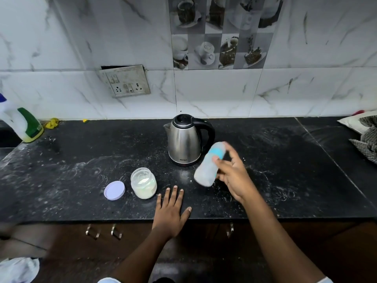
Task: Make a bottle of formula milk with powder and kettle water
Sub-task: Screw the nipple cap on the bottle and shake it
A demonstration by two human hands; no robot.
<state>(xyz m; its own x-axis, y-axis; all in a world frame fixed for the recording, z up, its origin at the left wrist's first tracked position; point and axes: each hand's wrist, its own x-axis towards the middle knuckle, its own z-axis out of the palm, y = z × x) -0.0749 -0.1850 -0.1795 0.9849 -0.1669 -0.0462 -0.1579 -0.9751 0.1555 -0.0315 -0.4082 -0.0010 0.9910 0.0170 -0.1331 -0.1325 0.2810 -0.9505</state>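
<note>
My right hand point(232, 172) grips a baby bottle point(208, 166) with a blue collar, held tilted above the counter and blurred by motion; its contents look milky. A steel kettle point(184, 139) with a black handle and shut lid stands just behind the bottle. An open glass jar point(143, 183) holding white powder sits left of centre, with its lilac lid point(114, 190) lying flat beside it on the left. My left hand point(171, 209) rests flat, fingers spread, on the black counter point(81, 170) near the front edge, right of the jar.
A white and green cleaner bottle point(22, 125) leans at the far left. Checked cloth point(365, 139) and a pillow lie at the right edge. A wall socket plate point(125, 80) is behind. Cabinet handles point(116, 231) sit below the counter's front edge.
</note>
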